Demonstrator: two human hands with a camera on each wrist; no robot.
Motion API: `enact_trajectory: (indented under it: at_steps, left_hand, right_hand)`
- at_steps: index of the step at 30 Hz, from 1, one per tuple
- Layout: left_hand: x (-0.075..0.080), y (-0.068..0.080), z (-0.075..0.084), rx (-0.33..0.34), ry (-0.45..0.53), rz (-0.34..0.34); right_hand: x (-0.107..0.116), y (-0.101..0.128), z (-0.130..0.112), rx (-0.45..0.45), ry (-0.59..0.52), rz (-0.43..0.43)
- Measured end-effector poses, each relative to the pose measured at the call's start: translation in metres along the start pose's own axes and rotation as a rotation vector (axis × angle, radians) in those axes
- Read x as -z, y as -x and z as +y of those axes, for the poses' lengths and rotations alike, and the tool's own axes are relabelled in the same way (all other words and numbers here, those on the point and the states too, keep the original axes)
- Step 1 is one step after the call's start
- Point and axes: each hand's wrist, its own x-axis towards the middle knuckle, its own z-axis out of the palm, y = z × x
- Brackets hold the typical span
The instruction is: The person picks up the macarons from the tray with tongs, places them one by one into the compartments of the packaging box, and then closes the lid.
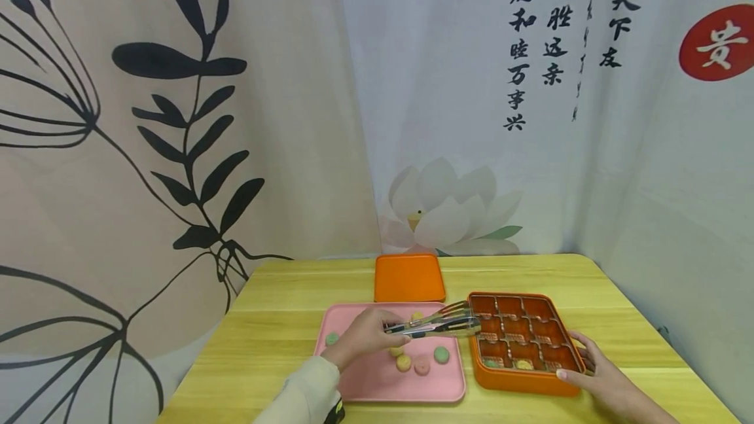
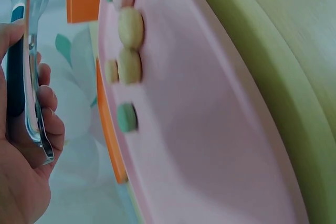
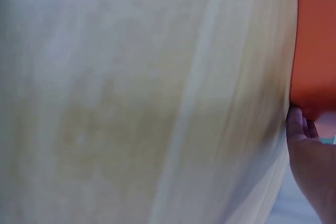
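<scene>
My left hand grips a pair of metal tongs with dark handles, above a pink tray. The tongs' tips reach over the left edge of an orange box; whether they hold anything cannot be told. Several macarons lie on the tray, among them a pink one, a green one and a yellow one. Inside the box, a clear divided insert has a green macaron and a yellow macaron in front-row compartments. My right hand holds the box's front right corner.
Behind the tray lies a flat orange lid. Tray and box stand side by side on a wood-grain table. A printed curtain hangs behind the table and along its sides.
</scene>
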Motion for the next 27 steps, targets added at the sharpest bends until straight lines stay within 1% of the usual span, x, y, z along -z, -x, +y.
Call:
enact_trajectory:
  at_steps: [5,12,16,20,27]
  left_hand:
    - [0.01,0.012,-0.015,-0.014,-0.01,-0.003]
    - [0.024,0.031,-0.03,-0.033,-0.026,0.049]
    - [0.036,0.043,-0.039,-0.036,-0.006,0.066]
    - [0.05,0.057,-0.051,0.004,0.004,0.087]
    - [0.073,0.082,-0.07,0.129,0.014,0.128]
  right_hand:
    - [0.0,0.001,0.001,-0.017,0.001,-0.005]
    - [0.0,0.001,0.003,-0.018,0.005,-0.009]
    - [0.0,0.001,0.004,-0.02,0.008,-0.016]
    - [0.0,0.0,0.003,-0.025,-0.003,-0.01]
    - [0.0,-0.001,-0.001,-0.011,-0.005,-0.009]
